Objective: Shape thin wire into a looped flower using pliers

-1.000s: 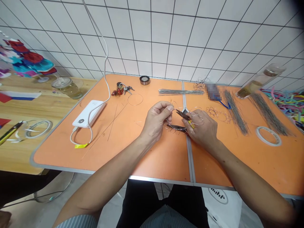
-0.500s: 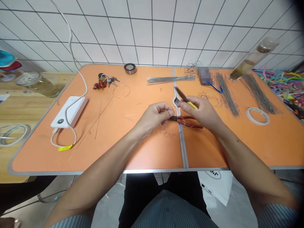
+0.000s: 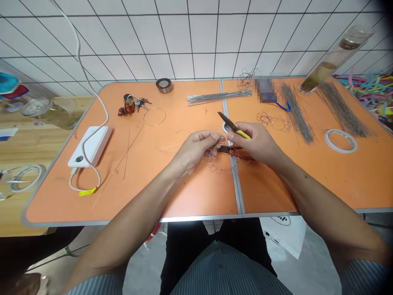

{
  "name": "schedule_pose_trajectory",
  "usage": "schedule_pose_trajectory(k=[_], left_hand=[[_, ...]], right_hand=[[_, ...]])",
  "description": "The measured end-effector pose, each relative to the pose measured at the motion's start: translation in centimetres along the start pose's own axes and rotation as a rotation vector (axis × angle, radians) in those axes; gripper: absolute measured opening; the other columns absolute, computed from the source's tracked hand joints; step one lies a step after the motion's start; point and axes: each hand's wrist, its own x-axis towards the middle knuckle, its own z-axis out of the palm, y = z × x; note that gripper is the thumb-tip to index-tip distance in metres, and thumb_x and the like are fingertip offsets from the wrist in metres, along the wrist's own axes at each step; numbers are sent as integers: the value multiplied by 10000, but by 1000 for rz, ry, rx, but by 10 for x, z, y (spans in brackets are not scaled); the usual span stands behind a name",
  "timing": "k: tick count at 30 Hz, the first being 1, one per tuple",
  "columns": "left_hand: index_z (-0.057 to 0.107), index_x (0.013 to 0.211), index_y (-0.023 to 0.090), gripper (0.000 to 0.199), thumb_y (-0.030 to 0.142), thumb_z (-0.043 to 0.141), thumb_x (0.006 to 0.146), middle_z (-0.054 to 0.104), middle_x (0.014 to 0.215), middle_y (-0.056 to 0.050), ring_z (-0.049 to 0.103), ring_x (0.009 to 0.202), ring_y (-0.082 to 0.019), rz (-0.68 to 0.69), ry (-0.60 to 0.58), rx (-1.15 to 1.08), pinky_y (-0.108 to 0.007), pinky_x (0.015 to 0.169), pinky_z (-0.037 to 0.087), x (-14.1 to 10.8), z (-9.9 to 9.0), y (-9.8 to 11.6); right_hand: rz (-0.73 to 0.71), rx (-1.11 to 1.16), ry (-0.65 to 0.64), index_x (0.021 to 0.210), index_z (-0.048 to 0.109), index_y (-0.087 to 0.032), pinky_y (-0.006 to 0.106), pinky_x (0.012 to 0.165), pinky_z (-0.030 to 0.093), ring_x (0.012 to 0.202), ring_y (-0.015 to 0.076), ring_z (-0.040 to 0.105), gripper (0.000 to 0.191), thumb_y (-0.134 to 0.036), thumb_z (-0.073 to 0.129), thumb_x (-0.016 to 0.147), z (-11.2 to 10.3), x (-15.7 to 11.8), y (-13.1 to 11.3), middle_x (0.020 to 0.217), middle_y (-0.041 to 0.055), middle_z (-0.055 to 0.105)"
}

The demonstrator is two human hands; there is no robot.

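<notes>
My left hand [image 3: 201, 148] is closed, thumb and fingers pinching a thin looped wire [image 3: 218, 167] over the middle of the orange table. The wire bends in small loops along a curve and hangs below the fingertips. In my right hand [image 3: 256, 139] is a pair of yellow-handled pliers [image 3: 229, 122], with the dark pointed jaws aimed up and to the left. Red-handled pliers [image 3: 225, 149] lie beneath and between both hands; their handles are partly covered by my right hand. Fine wire ends reach between my hands, too thin to follow fully.
Bundles of straight wire [image 3: 219, 97] lie at the back and right. A tape roll [image 3: 164, 85], keys [image 3: 139, 103], a wire ring [image 3: 154, 116] and a white power bank [image 3: 90, 146] are to the left. A white ring roll [image 3: 340, 141] and a glass bottle [image 3: 322, 73] stand right.
The view has shifted slightly. My right hand has tilted the yellow-handled pliers flatter, their tip moving left towards my left hand. My left hand still pinches the wire.
</notes>
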Motion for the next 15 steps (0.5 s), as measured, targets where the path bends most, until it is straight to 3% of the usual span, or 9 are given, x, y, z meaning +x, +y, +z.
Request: schedule_pose_trajectory(k=[5, 11, 15], left_hand=[[788, 816, 157, 209, 348, 806, 899, 641, 678, -20, 533, 510, -72, 11, 26, 36, -205, 492, 406, -1, 1, -1], [758, 844, 156, 164, 275, 867, 813, 800, 868, -72, 557, 529, -59, 32, 11, 58, -201, 506, 424, -1, 3, -3], [712, 838, 159, 171, 209, 863, 774, 821, 849, -82, 583, 530, -64, 38, 26, 79, -198, 518, 438, 0, 5, -5]], right_hand=[[-16, -17, -7, 813, 670, -223, 291, 531, 450, 639, 154, 542, 222, -389, 724, 950, 2, 0, 1, 731, -5, 550], [-5, 56, -27, 809, 679, -228, 315, 564, 510, 623, 168, 604, 192, -369, 758, 914, 6, 0, 1, 745, -2, 661], [-33, 28, -28, 810, 675, -226, 305, 571, 495, 617, 161, 608, 165, -338, 724, 920, 7, 1, 2, 711, -15, 673]])
